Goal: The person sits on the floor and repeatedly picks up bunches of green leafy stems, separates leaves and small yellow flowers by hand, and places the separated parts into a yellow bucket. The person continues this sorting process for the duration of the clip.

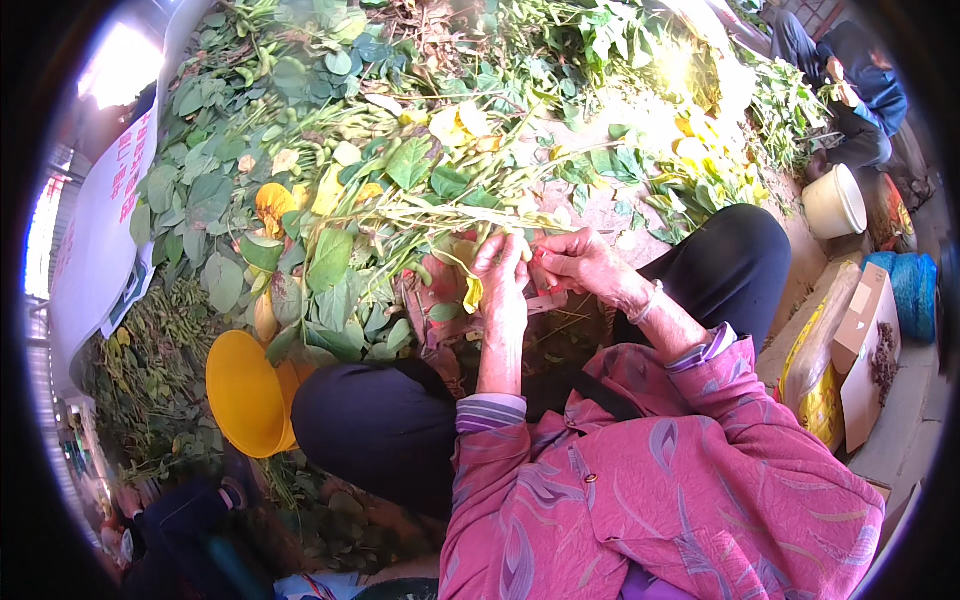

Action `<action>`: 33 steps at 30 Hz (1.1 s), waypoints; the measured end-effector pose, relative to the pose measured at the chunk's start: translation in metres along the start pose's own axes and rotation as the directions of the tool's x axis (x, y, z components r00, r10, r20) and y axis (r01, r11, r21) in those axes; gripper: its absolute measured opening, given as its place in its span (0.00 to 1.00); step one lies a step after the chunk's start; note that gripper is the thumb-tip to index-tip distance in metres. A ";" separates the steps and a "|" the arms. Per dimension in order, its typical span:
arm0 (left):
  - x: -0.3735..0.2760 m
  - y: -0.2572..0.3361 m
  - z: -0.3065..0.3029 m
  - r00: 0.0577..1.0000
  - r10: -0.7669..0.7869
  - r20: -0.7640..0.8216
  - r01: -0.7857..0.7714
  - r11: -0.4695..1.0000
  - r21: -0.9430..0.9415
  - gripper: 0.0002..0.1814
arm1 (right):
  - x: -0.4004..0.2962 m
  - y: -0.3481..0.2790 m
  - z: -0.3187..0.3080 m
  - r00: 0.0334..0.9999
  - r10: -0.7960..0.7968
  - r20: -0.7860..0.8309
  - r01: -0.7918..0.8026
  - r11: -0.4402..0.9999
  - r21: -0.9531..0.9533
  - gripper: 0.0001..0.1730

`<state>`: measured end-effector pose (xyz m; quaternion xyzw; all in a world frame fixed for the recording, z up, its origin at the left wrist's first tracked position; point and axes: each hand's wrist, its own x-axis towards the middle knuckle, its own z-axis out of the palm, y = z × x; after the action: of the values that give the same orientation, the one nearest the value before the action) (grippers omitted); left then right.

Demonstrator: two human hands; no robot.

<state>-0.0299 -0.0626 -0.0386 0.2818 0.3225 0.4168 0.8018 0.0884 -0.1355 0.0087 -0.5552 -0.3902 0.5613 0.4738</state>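
Observation:
My left hand (501, 274) is raised in front of my lap, its fingers closed on a leafy bean plant (420, 214) whose stems stretch off to the left. A pale green pod (526, 249) shows at its fingertips. Close beside it, almost touching, is my right hand (581, 262), with thumb and fingers drawn together. Something red shows at those fingertips; whether they pinch a pod is too small to tell. Below the hands, between my knees, a reddish container or cloth (442, 289) is partly covered by leaves.
Beyond my knees spreads a heap of bean plants (300, 82). By my left knee leans a yellow bucket (244, 394). On the right are a white bucket (834, 202), a cardboard box (862, 352) and a blue roll (911, 292). Another person (862, 90) sits at the upper right.

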 end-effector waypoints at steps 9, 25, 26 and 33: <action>0.006 0.001 -0.009 0.988 -0.124 0.096 0.126 0.992 -0.010 0.10 | 0.012 0.004 -0.006 0.993 -0.085 -0.077 0.062 0.961 -0.268 0.07; 0.002 0.003 -0.008 0.993 -0.075 0.087 0.068 0.994 0.084 0.05 | 0.014 0.001 -0.010 0.982 0.067 -0.179 -0.074 0.997 -0.034 0.07; 0.002 0.004 -0.009 0.991 -0.070 0.111 0.060 0.994 0.090 0.05 | 0.016 0.008 -0.015 0.985 0.093 -0.146 -0.096 0.995 -0.014 0.07; 0.001 0.008 -0.014 0.986 -0.073 0.151 0.073 0.997 0.007 0.07 | 0.012 0.003 -0.010 0.988 0.118 -0.101 -0.105 0.987 0.122 0.08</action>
<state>-0.0436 -0.0550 -0.0422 0.3011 0.2711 0.3645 0.8385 0.0986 -0.1257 0.0017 -0.5774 -0.2990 0.5777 0.4934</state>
